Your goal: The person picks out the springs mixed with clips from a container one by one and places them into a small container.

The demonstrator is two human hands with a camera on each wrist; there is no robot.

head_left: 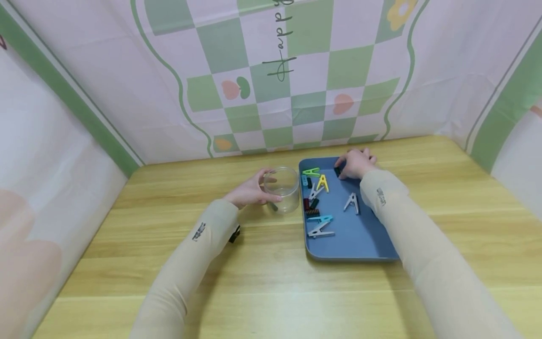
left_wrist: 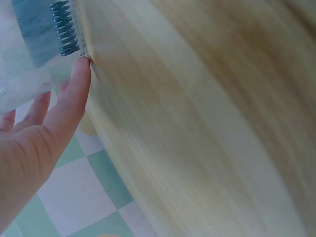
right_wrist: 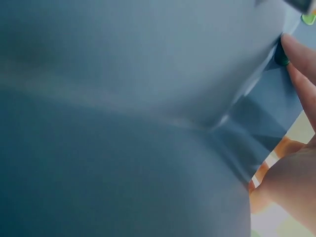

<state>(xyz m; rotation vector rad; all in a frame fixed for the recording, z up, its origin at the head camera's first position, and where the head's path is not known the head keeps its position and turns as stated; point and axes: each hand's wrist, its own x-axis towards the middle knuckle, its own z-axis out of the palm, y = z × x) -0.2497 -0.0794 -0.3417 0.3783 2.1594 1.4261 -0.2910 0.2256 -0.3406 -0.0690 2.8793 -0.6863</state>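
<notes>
My left hand (head_left: pixel 253 189) grips a clear round plastic tub (head_left: pixel 288 200) from its left side, thumb and fingers around the wall. Inside the tub lies a dark green coil spring (left_wrist: pixel 65 29), seen through the wall in the left wrist view. At the far end of the blue tray (head_left: pixel 351 242), my right hand (head_left: pixel 356 163) pinches another dark green spring (right_wrist: pixel 281 55) between thumb and finger, close to the tray floor. Along the tray's left side lie more springs, among them a dark red one (head_left: pixel 306 204) and a dark green one (head_left: pixel 314 204).
Plastic clips share the tray: a green clip (head_left: pixel 311 172), a yellow clip (head_left: pixel 323 182), a light blue clip (head_left: pixel 323 218) and several grey ones, one grey clip (head_left: pixel 352 203) near the middle. Tray and tub stand side by side on a wooden table (head_left: pixel 271 282), before a checked cloth (head_left: pixel 271 94).
</notes>
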